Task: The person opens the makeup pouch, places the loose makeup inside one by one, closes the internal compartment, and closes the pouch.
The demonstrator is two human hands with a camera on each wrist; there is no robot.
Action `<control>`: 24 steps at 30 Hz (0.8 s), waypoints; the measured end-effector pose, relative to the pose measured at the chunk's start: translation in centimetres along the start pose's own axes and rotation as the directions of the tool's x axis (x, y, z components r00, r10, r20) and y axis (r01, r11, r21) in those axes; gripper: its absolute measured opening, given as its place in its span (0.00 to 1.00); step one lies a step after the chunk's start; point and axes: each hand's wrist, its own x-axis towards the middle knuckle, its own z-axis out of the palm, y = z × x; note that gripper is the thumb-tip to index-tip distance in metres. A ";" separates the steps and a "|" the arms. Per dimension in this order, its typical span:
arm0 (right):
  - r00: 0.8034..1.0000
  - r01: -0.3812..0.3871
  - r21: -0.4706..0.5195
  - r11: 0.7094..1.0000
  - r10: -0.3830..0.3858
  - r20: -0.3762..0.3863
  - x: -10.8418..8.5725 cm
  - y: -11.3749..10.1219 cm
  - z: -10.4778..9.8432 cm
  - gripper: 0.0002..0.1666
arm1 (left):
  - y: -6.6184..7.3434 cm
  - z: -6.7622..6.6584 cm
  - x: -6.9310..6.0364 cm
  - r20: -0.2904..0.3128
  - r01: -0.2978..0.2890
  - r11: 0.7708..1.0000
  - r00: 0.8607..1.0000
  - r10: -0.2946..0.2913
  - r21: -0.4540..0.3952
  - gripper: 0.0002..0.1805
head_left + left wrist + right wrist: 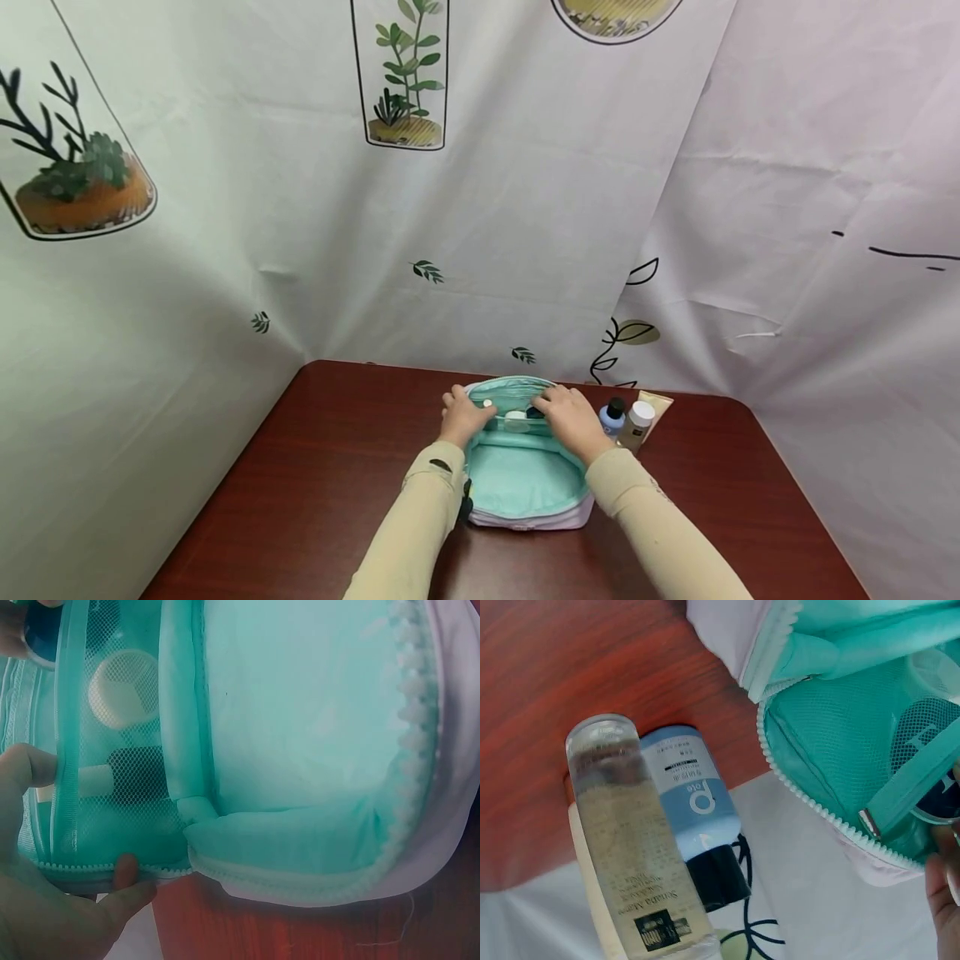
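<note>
The left hand pinches the pouch edge, while the dark container lies nearer the right hand, whose grip cannot be told.

Between the left sleeve and right sleeve, I see a way down into the main compartment of the bag. The mesh pocket behind is tighter: a white round jar, small bottle and dark blue container take up room, with the left hand and right hand crowding its ends. A blue bottle, clear bottle and cream tube obstruct the right flank; leftward, the table offers broad passage.
</note>
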 end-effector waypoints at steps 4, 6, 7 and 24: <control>1.000 0.014 -0.051 0.999 -0.013 0.028 0.0 -0.1 0.1 0.12 | 0.1 0.1 -0.1 -0.001 0.000 1.000 1.000 0.000 0.007 0.41; 0.999 0.025 -0.077 0.997 -0.022 0.031 0.0 -0.2 0.2 0.11 | 0.1 0.1 -0.1 -0.005 -0.002 1.000 1.000 0.002 0.006 0.41; 0.999 0.030 -0.090 0.996 -0.027 0.036 0.0 -0.2 0.2 0.11 | 0.1 0.1 -0.1 -0.009 -0.004 1.000 1.000 0.004 0.006 0.40; 0.998 0.054 -0.228 0.972 -0.050 0.023 -1.1 0.2 1.7 0.15 | 0.1 -0.2 -0.5 -0.006 -0.008 1.000 1.000 0.008 0.009 0.40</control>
